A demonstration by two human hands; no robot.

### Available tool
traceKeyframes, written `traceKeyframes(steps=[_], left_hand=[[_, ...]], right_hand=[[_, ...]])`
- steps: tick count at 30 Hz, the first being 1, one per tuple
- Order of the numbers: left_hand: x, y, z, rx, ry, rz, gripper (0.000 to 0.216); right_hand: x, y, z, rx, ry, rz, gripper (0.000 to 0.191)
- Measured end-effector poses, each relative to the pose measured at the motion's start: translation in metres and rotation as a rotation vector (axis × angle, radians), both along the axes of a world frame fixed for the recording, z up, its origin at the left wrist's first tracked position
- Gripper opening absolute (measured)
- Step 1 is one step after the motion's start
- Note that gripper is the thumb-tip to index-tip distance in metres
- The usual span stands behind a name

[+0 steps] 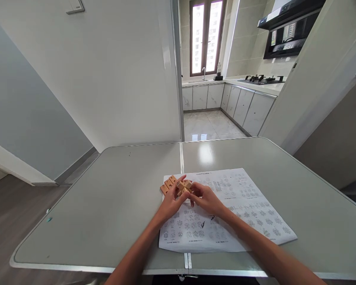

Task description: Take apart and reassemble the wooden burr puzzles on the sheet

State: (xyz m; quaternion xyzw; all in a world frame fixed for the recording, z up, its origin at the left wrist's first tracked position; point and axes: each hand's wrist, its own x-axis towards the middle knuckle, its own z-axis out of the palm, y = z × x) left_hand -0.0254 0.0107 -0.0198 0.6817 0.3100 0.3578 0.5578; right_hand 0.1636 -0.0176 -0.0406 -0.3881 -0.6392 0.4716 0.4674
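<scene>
A small wooden interlocking puzzle (184,186), made of crossed notched sticks, is held between both hands above a printed sheet. My left hand (173,200) grips it from the left, with the thumb at its near side and a finger reaching over the back. From the right, my right hand (206,197) pinches it with thumb and fingertips. Just behind my left hand lies a wooden block tray (167,183) with dark round marks or holes, partly covered by that hand. Under both hands, the white instruction sheet (192,233) shows rows of small assembly drawings.
The grey folding table (121,206) has a metal rim and a centre seam. A small teal bit (49,219) lies near its left edge. Beyond the table are a white wall (136,79) and a kitchen with a gas hob (262,79).
</scene>
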Motion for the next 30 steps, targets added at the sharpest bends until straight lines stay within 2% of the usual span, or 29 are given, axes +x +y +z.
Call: traceKeyframes(steps=[5,8,15,24,30], left_hand=[[0.002,0.0,-0.005,0.018,-0.014,0.147,0.073],[0.003,-0.002,-0.005,0.092,0.034,0.138,0.076],[0.004,-0.005,-0.008,0.189,0.16,0.09,0.083],[0.001,-0.004,-0.001,0.045,0.133,0.079,0.073],[0.004,-0.004,0.001,0.033,0.062,0.079,0.066]], right_hand=[[0.004,0.001,0.006,0.122,-0.031,-0.156,0.031],[0.007,0.002,0.009,0.199,-0.052,-0.243,0.029],[0.007,0.0,0.006,0.216,-0.129,-0.194,0.024],[0.009,-0.002,0.01,0.265,-0.159,-0.134,0.022],[0.011,-0.001,0.005,0.355,-0.215,-0.236,0.02]])
